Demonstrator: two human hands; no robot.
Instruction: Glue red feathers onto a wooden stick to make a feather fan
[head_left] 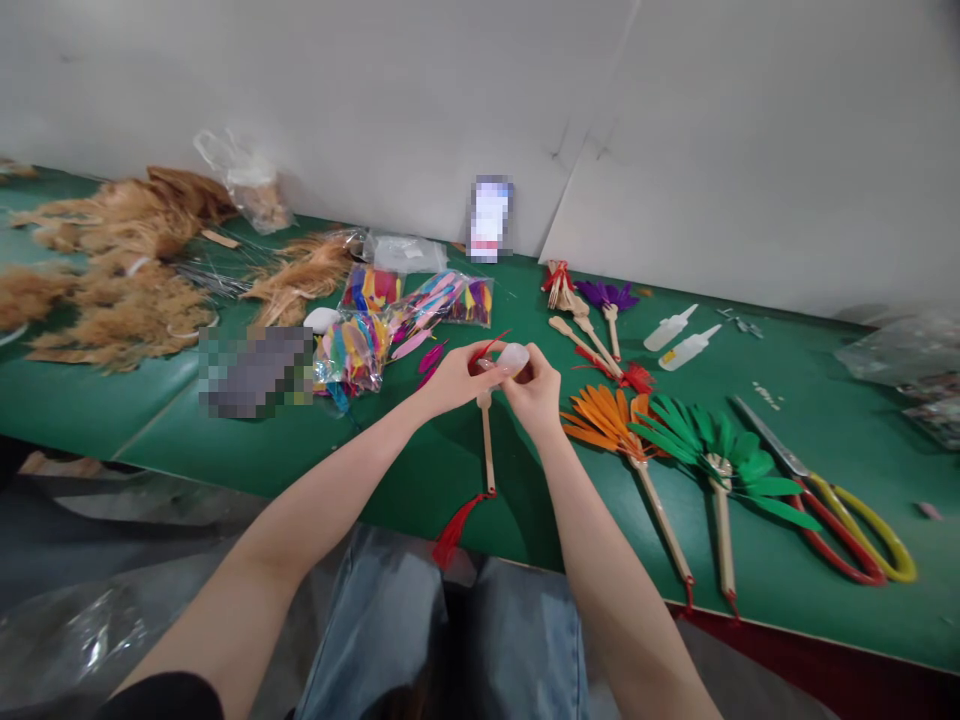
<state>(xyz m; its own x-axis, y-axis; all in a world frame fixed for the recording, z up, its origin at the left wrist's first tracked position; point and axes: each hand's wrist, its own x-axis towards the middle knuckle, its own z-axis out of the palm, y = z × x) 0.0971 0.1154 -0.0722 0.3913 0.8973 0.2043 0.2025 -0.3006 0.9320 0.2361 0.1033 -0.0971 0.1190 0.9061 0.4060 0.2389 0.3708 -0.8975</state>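
My left hand (454, 377) is closed around the top of a wooden fan handle (488, 447) with a red tassel (455, 532) hanging off the table edge, and pinches a red feather (491, 347) against it. My right hand (534, 388) is closed on a small translucent glue bottle (513, 359) held at the handle's top. Both hands meet above the green table (420, 470).
Finished orange (606, 418) and green (709, 445) feather fans lie to the right, then scissors (825, 500) with red and yellow grips. Two glue bottles (679, 338), spare handles (585, 335), bags of coloured feathers (375, 330) and tan feather piles (120, 270) lie behind.
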